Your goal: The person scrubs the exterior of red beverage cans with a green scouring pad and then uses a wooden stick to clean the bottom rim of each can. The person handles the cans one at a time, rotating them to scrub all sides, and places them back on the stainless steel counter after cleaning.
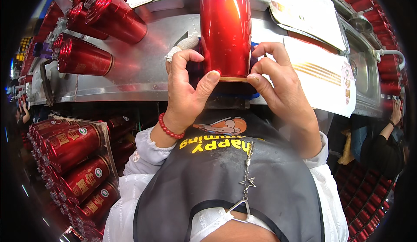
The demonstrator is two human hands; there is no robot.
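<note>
A shiny red metallic bottle (224, 30) with a gold rim at its near end lies between my hands, over the steel worktop (146, 69). My left hand (185, 92) grips its left side, thumb on the lower edge and index finger curled along the wall. One finger of that hand wears a white wrapping. At the lower right edge, my right hand (286, 82) has its thumb and bent fingers against the bottle. Whether it also pinches a thin film there is unclear. Part of a blue object (255, 95) shows beneath the bottle; most of it is hidden.
Several capped red bottles (117, 17) stand at the back left. Printed white sheets (322, 76) lie to the right, beside a steel sink (365, 69). Stacked red bottles (88, 173) fill a crate below left. Another person's arm (387, 128) reaches in at far right.
</note>
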